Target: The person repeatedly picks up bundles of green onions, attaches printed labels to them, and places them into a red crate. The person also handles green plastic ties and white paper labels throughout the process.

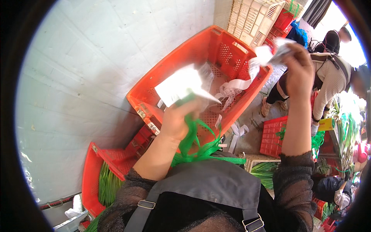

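My left hand (pixel 175 121) grips green mesh netting (pixel 191 145) whose loose strips trail down over my grey apron (pixel 214 179). A bright white sheet (pixel 178 85), probably paper, is at its fingers; glare and blur hide whether it is held too. Raised at the upper right, my right hand (pixel 300 69) is blurred and closed on a crumpled white strip (pixel 253 68). That strip curls down into a large orange-red plastic crate (pixel 174 59) in front of me. Inside lie clear film (pixel 206 72) and more white strip.
A red crate (pixel 88 177) with green stalks (pixel 108 185) stands at lower left, beside the pale wall (pixel 72 72). Cream crates (pixel 249 20) are stacked beyond. On the right are a red basket (pixel 272 136), a bending person (pixel 333 72) and other people. White ribbon (pixel 239 132) litters the floor.
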The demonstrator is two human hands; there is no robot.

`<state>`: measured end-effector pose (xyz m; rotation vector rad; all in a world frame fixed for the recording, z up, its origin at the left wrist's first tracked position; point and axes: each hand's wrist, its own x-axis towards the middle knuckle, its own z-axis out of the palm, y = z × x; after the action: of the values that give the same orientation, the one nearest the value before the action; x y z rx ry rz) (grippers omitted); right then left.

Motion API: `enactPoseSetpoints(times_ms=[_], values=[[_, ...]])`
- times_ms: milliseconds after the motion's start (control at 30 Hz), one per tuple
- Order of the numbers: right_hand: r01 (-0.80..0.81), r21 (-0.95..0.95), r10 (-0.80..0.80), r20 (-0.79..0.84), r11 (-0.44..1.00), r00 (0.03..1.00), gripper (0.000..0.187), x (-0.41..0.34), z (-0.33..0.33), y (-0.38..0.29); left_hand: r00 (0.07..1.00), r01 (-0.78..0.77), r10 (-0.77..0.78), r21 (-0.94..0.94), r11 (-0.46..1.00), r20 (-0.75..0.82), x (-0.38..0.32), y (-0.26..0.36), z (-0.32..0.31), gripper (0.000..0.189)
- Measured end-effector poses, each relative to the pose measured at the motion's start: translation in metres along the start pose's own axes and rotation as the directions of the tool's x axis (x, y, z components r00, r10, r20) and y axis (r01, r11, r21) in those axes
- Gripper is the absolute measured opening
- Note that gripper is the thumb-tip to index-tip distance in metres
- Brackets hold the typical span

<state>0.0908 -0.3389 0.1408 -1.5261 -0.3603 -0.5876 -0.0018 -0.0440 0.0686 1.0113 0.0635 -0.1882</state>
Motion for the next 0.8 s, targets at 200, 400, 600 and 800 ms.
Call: enactPoseSetpoints(times_ms=[200, 400, 600, 800], values=[[-0.185, -0.166, 0.242, 0.463, 0.969, 0.852, 0.027, -0.082, 0.067, -0.02, 1.0, 0.005, -0.007, -0.092, 0.996, -0.025, -0.007, -0.003, 0.011, 0.016], [0.23, -0.285, 0.143, 0.86, 0.931, 0.489, 0.038, -0.111, 0.065, 0.008, 0.975, -0.191, 0.207, 0.159, 0.969, -0.086, -0.009, 0.006, 0.004, 0.015], [0.526, -0.29, 0.121, 0.936, 0.8, 0.332, 0.019, -0.141, 0.065, 0.027, 0.998, -0.031, 0.019, -0.215, 0.976, -0.055, -0.01, 0.01, -0.003, 0.018], [0.652, -0.472, 0.04, 0.827, 0.593, 0.561, 0.018, -0.122, 0.017, 0.011, 0.948, -0.169, 0.087, -0.253, 0.953, -0.305, -0.008, 0.019, -0.009, 0.016]])
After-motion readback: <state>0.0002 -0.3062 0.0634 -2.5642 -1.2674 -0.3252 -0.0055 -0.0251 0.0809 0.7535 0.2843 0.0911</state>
